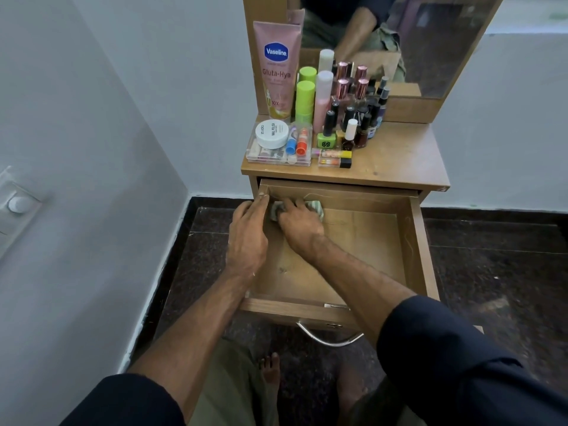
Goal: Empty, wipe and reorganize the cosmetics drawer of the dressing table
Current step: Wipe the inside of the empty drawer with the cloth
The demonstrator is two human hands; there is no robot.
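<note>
The wooden drawer point(412, 241) of the dressing table stands pulled out, its inside bare apart from a crumpled green-and-white cloth point(316, 207) in the far left corner. My right hand point(299, 227) grips that cloth and presses it against the drawer bottom. My left hand point(247, 238) rests on the drawer's left wall, fingers curled over its rim. The cosmetics stand on the tabletop point(399, 161): a pink Vaseline tube point(276, 69), green bottles point(305, 96), several nail polish bottles point(353, 124) and a clear organizer box point(278, 146).
A mirror point(415, 41) rises behind the tabletop. A white wall point(92, 149) closes the left side, with a switch plate point(18, 204) on it. The floor point(491, 272) is dark stone. A metal handle point(329, 336) hangs under the drawer front, above my bare foot point(270, 370).
</note>
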